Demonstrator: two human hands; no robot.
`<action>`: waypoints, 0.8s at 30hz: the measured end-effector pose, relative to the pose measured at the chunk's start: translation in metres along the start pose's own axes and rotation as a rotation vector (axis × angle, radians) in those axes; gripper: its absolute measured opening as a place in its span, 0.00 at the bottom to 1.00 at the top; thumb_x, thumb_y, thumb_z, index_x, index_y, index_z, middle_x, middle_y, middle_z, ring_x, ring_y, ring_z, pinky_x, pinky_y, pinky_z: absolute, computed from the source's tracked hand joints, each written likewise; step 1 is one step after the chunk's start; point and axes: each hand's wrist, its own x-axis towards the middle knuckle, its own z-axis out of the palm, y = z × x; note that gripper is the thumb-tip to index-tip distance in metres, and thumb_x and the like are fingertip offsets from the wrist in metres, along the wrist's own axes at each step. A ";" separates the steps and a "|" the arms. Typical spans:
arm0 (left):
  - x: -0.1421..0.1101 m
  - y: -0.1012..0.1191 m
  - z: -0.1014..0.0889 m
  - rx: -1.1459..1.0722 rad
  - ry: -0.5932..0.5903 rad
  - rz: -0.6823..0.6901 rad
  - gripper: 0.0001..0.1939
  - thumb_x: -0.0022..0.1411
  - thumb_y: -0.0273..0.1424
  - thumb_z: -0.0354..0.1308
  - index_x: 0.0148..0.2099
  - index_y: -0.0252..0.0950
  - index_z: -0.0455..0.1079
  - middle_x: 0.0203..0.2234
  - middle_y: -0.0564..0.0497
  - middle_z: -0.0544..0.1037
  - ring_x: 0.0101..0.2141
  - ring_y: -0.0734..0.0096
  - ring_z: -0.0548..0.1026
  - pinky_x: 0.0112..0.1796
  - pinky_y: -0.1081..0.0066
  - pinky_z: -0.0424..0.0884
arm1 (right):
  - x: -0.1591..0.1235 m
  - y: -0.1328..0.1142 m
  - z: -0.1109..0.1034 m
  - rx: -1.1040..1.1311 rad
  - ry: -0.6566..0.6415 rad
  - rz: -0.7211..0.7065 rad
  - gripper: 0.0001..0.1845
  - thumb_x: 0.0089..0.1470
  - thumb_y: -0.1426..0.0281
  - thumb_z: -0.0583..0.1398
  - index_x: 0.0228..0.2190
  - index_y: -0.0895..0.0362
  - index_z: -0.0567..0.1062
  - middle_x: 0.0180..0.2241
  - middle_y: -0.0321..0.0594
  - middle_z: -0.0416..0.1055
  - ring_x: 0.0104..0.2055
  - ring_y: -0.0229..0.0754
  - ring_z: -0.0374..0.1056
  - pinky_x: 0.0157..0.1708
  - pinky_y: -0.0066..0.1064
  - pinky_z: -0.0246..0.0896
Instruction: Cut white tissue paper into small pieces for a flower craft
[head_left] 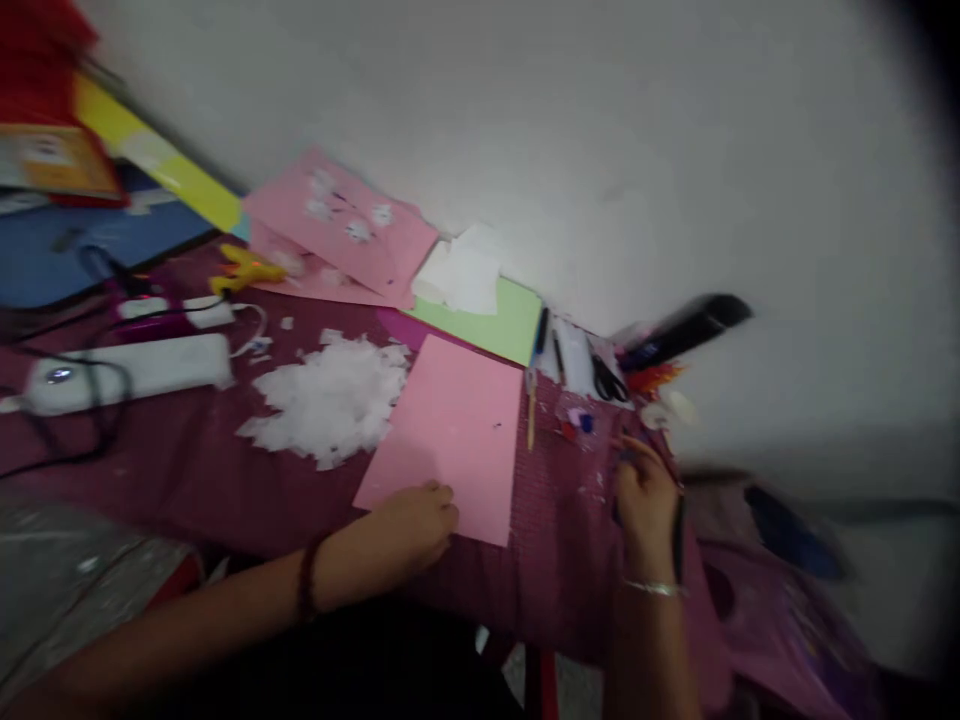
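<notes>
A pink sheet of paper (461, 430) lies flat on the table with a tiny dark mark near its right side. My left hand (412, 525) rests over its lower edge, fingers curled in; whatever they may hold is hidden. To the left of the sheet is a loose heap of small white paper pieces (337, 395). By the table's right edge, my right hand (646, 495) is closed, blurred by motion. Something dark bluish shows at its fingers, too unclear to name. A thin wooden stick (531, 415) lies between the sheet and that hand.
Pink cards with white flowers (352, 225), a green sheet (517, 320) and white paper (469, 270) lie along the wall. Black-handled scissors (607, 380) are at the right. A white power strip (135, 372), cables and a yellow glue gun (244, 268) are at the left.
</notes>
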 end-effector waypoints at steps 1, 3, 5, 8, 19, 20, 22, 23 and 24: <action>-0.001 -0.003 0.002 -0.009 0.002 -0.007 0.06 0.66 0.25 0.58 0.44 0.31 0.74 0.42 0.44 0.78 0.43 0.59 0.75 0.47 0.61 0.72 | -0.001 0.003 0.003 -0.011 -0.038 0.007 0.21 0.56 0.65 0.50 0.42 0.57 0.79 0.42 0.47 0.82 0.44 0.48 0.77 0.45 0.40 0.70; -0.002 -0.012 0.009 -0.007 0.044 -0.024 0.10 0.63 0.24 0.60 0.47 0.32 0.74 0.48 0.42 0.78 0.49 0.56 0.74 0.53 0.57 0.70 | -0.002 0.014 0.007 -0.067 -0.061 0.059 0.21 0.61 0.64 0.49 0.41 0.59 0.79 0.39 0.46 0.82 0.40 0.46 0.77 0.43 0.39 0.71; -0.001 -0.021 0.017 0.023 0.086 -0.024 0.14 0.61 0.23 0.61 0.50 0.31 0.74 0.53 0.40 0.76 0.54 0.53 0.72 0.56 0.55 0.68 | -0.002 0.028 0.007 -0.147 -0.079 0.122 0.18 0.65 0.63 0.52 0.40 0.60 0.78 0.37 0.44 0.80 0.38 0.44 0.76 0.42 0.39 0.71; 0.000 -0.029 0.029 0.068 0.105 -0.006 0.16 0.60 0.21 0.59 0.51 0.30 0.74 0.55 0.38 0.75 0.55 0.52 0.72 0.56 0.54 0.68 | -0.002 0.041 0.005 -0.274 -0.152 0.185 0.14 0.65 0.62 0.60 0.42 0.59 0.76 0.41 0.41 0.78 0.41 0.43 0.75 0.44 0.41 0.72; -0.001 -0.032 0.041 0.139 0.132 0.010 0.17 0.61 0.22 0.57 0.52 0.32 0.75 0.55 0.39 0.76 0.54 0.51 0.72 0.55 0.55 0.69 | 0.018 0.032 0.023 -0.609 -0.460 0.204 0.18 0.64 0.62 0.61 0.51 0.57 0.73 0.51 0.45 0.74 0.48 0.46 0.74 0.46 0.45 0.73; -0.001 -0.032 0.042 0.132 0.136 0.003 0.17 0.60 0.21 0.57 0.51 0.33 0.75 0.54 0.40 0.76 0.54 0.52 0.72 0.55 0.55 0.69 | 0.022 0.030 0.024 -0.626 -0.462 0.198 0.18 0.64 0.62 0.61 0.52 0.57 0.73 0.51 0.45 0.74 0.48 0.46 0.74 0.47 0.45 0.73; -0.001 -0.032 0.045 0.111 0.152 -0.006 0.17 0.60 0.21 0.56 0.51 0.33 0.75 0.54 0.40 0.76 0.54 0.54 0.72 0.55 0.57 0.68 | 0.028 0.028 0.024 -0.652 -0.455 0.181 0.17 0.64 0.63 0.61 0.51 0.57 0.73 0.51 0.45 0.73 0.48 0.46 0.74 0.46 0.45 0.73; -0.001 -0.033 0.046 0.100 0.162 -0.008 0.17 0.60 0.21 0.56 0.51 0.34 0.74 0.54 0.41 0.76 0.54 0.55 0.72 0.56 0.58 0.68 | 0.031 0.027 0.023 -0.660 -0.444 0.170 0.17 0.64 0.63 0.61 0.51 0.57 0.73 0.51 0.45 0.73 0.48 0.46 0.73 0.46 0.44 0.73; -0.001 -0.033 0.047 0.091 0.172 -0.009 0.17 0.60 0.20 0.56 0.51 0.34 0.74 0.54 0.41 0.76 0.54 0.56 0.72 0.56 0.58 0.68 | 0.033 0.025 0.022 -0.665 -0.430 0.158 0.17 0.64 0.63 0.61 0.51 0.57 0.73 0.51 0.45 0.73 0.47 0.46 0.73 0.46 0.44 0.73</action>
